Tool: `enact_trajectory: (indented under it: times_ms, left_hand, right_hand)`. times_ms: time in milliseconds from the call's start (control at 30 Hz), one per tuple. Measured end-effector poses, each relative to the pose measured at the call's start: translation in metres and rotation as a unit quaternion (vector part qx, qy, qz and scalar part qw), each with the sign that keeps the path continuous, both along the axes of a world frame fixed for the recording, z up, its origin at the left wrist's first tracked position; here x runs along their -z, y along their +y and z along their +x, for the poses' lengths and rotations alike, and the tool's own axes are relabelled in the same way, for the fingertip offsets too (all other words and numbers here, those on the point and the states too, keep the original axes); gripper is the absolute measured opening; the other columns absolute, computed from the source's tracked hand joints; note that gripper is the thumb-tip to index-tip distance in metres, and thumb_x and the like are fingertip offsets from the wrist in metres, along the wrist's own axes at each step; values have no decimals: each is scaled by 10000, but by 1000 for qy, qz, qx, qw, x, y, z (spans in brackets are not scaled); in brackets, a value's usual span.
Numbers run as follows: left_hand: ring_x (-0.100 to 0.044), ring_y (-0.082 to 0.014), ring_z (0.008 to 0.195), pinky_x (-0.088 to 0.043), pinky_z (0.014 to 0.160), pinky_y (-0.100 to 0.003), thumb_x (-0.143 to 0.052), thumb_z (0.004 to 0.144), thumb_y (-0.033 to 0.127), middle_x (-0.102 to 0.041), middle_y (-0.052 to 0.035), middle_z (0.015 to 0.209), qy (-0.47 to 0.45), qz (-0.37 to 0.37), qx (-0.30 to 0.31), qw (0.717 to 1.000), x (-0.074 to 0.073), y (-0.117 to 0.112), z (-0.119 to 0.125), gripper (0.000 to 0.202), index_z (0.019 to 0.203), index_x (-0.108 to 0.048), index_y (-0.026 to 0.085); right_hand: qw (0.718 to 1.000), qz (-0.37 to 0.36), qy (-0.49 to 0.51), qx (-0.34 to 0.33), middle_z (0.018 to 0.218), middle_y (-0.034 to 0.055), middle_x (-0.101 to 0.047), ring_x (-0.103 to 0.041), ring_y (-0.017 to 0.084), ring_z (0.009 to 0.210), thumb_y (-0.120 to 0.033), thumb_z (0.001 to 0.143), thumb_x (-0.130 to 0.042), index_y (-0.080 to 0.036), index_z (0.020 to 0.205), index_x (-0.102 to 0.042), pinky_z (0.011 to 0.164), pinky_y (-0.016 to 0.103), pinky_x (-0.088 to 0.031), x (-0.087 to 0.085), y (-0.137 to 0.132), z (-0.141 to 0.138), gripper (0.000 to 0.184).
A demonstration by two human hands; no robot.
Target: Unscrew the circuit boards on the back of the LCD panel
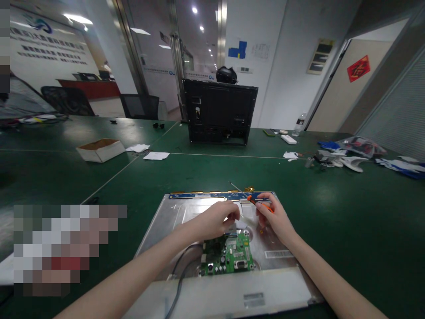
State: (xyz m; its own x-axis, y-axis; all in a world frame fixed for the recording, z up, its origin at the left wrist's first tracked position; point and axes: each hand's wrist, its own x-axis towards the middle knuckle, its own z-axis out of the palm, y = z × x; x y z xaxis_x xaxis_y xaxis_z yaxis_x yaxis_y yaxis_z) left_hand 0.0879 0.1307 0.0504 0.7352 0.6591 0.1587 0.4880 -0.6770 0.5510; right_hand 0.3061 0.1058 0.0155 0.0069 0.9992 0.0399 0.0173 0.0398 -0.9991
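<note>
A silver metal monitor back panel (166, 217) lies flat on the green table in front of me. A green circuit board (229, 254) is fixed near its middle, and a narrow blue circuit strip (199, 195) runs along its far edge. My left hand (215, 219) rests curled on the panel, fingers pinched at a white flat ribbon cable (244, 210). My right hand (274, 217) is closed around an orange-handled tool (260, 201), probably a screwdriver, beside the blue strip. A grey cable (181, 266) trails from the board toward me.
A black monitor housing (219, 110) stands upright behind the panel. A small cardboard box (101, 149) and paper scraps lie at the left. Plastic bags and white parts (352, 155) lie at the right, near a water bottle (299, 123). Office chairs stand at the back left.
</note>
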Motion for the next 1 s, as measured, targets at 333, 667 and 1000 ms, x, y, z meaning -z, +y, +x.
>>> enact_trajectory:
  times_ms: [333, 667, 1000]
  left_hand:
    - [-590, -156, 707, -422, 652, -229, -617, 776, 5, -671, -16, 813, -17, -24, 65, 997, 12, 11, 26, 168, 842, -641, 158]
    - [-626, -150, 725, -426, 674, -215, -625, 825, 41, -698, -2, 796, -13, -11, 69, 997, 22, 10, 26, 146, 845, -674, 177]
    - [-633, -149, 753, -450, 688, -217, -637, 782, -12, -705, -12, 828, -52, -62, 54, 995, 26, 10, 26, 194, 866, -676, 158]
  right_hand:
    - [1000, 20, -2, 17, 603, -78, -576, -471, 118, 395, -519, 784, -689, -257, 982, -501, 381, 233, -361, -2, 0, 3, 378]
    - [1000, 20, -19, 11, 605, -76, -588, -472, 121, 389, -507, 804, -672, -259, 990, -501, 378, 234, -347, 1, 1, 6, 354]
    - [999, 28, -31, 7, 615, -73, -586, -477, 121, 403, -478, 822, -667, -258, 964, -524, 397, 235, -342, 4, 1, 9, 298]
